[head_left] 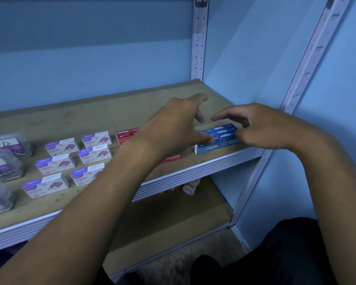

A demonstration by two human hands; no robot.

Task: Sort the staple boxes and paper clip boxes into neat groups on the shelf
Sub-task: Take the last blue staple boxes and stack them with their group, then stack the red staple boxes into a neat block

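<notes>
Blue staple boxes [217, 138], shelf [103, 112] right end: left hand [179, 124] and right hand [261, 128] spread (holding nothing); square block with flat fingers.

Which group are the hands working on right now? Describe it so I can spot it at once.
Follow the upper shelf to its far right end, beside the blue wall. At the front edge there sits a tight cluster of blue staple boxes, with the left hand and right hand on either side. It is the only blue group; the neighbours are red staple boxes and white-and-purple ones further left.
</notes>
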